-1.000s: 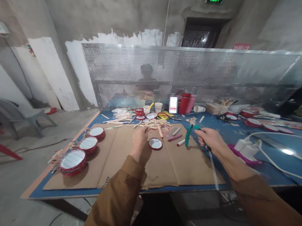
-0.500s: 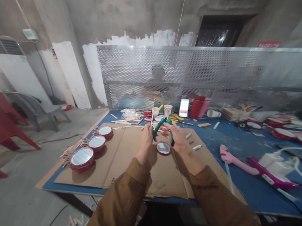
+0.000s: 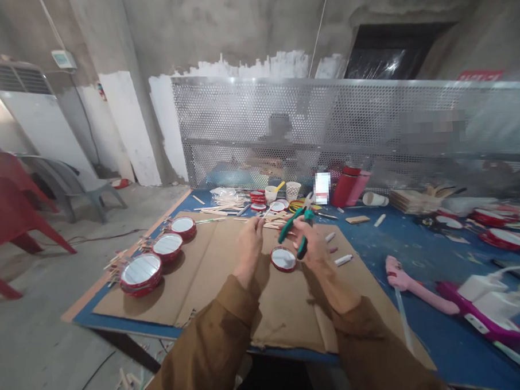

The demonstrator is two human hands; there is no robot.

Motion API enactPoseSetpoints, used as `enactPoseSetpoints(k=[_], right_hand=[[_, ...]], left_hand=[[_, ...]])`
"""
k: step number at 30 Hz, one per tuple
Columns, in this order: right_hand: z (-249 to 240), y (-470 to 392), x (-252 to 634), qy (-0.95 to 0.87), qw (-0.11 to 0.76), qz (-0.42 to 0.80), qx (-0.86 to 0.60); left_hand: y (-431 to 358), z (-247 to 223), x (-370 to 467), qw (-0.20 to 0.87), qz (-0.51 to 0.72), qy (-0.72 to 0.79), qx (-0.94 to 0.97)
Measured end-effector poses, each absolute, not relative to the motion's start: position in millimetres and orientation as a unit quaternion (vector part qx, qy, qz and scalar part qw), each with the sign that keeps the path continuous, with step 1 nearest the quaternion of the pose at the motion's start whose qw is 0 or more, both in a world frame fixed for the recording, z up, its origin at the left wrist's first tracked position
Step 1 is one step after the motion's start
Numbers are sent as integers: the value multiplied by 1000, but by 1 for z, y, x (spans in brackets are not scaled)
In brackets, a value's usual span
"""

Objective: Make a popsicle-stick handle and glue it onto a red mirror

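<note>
My left hand is closed in a pinch on a thin pale stick, which points up and to the right above the cardboard sheet. In my right hand are green-handled pliers, with their handles spread and their metal jaws pointing up. Between and just below my hands, a small round red-rimmed piece with a pale top lies on the cardboard. Three larger red-rimmed round pieces stand along the cardboard's left side, with sticks at their outer edges.
Loose sticks, paper cups and a red bottle stand or lie toward the back. Markers lie right of my right hand. A pink glue gun and a purple power strip occupy the right side.
The pliers have moved right, away from the stick and my left hand, and their jaws now point up. The view has shifted slightly.
</note>
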State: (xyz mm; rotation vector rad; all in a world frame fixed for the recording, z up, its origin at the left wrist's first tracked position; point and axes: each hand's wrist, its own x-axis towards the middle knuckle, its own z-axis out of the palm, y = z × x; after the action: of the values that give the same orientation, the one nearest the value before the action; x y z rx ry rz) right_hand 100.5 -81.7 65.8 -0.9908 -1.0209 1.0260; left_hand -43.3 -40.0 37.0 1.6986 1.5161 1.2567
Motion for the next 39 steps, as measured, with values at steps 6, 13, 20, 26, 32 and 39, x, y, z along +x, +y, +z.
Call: enactPoseSetpoints(k=[6, 13, 20, 26, 32, 39], right_hand=[[71, -102, 157, -532, 514, 399, -543], [60, -106, 143, -632, 396, 351, -566], [50, -99, 139, -636, 372, 364, -570], [50, -100, 137, -627, 388, 368, -566], [49, -101, 138, -627, 400, 370, -557], [56, -105, 136, -592, 424, 430, -534]], left_hand=[[-49, 46, -41, 223, 420, 578, 663], [-47, 46, -43, 214, 410, 560, 687], [-43, 38, -42, 217, 425, 528, 702], [-44, 39, -41, 231, 416, 512, 715], [-46, 43, -42, 239, 414, 509, 716], [-48, 44, -41, 236, 411, 517, 713]])
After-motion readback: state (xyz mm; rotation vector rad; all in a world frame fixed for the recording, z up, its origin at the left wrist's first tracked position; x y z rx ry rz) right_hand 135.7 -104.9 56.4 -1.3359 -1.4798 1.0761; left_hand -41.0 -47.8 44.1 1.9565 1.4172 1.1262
